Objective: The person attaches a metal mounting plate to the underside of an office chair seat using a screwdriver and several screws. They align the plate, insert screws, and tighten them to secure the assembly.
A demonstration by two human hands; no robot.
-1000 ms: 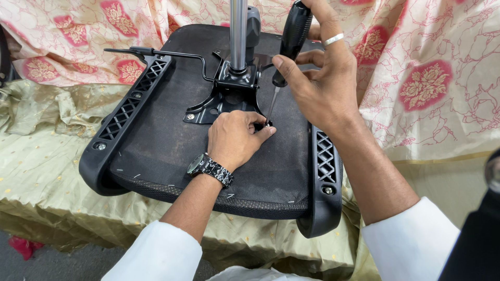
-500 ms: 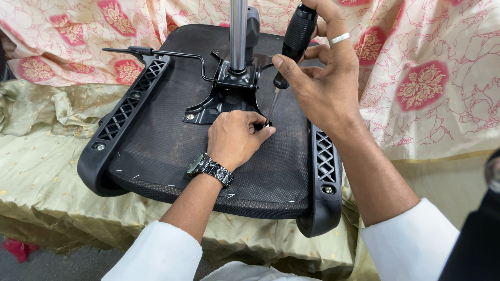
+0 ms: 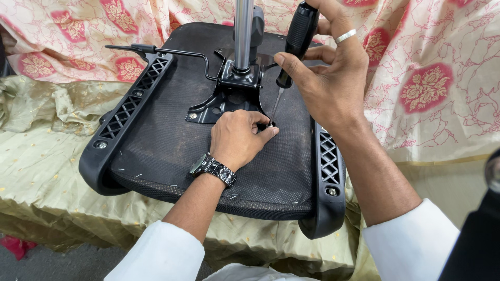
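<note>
slippage looks the likeliest trouble: the right hand [image 3: 333, 78] is wrapped round the black grip of a screwdriver [image 3: 298, 39], whose thin shaft slants down toward 7 o'clock to a small screw [image 3: 271, 125] at the corner of the black mounting plate [image 3: 229, 101]; the left hand [image 3: 237, 138] is curled shut with its fingertips pinching that screw right at the tip, so a tip that jumps out of the head would likely land on those fingers or dig into the dark fabric of the upturned seat [image 3: 208, 151]; the tool is tilted rather than upright, and i judge that this lean, with pressure from above, could cam the tip out or start the screw crooked; the chrome post [image 3: 243, 31] stands just beside the grip at about 9 o'clock from it, and a wide turn of the wrist might knock against it; the thin lever [image 3: 172, 52] sticks out toward 10 o'clock, well apart from both hands; the seat lies underside up on a bed draped in a pale gold cloth [image 3: 47, 156] that is wrinkled and soft, so it could rock or sink under a hard push; a cream sheet with red flowers [image 3: 432, 88] hangs behind from 10 to 3 o'clock; grey floor and a red scrap [image 3: 15, 244] show at 8 o'clock; a wristwatch [image 3: 212, 169] sits on the left wrist and a ring [image 3: 345, 36] on the right hand.
</note>
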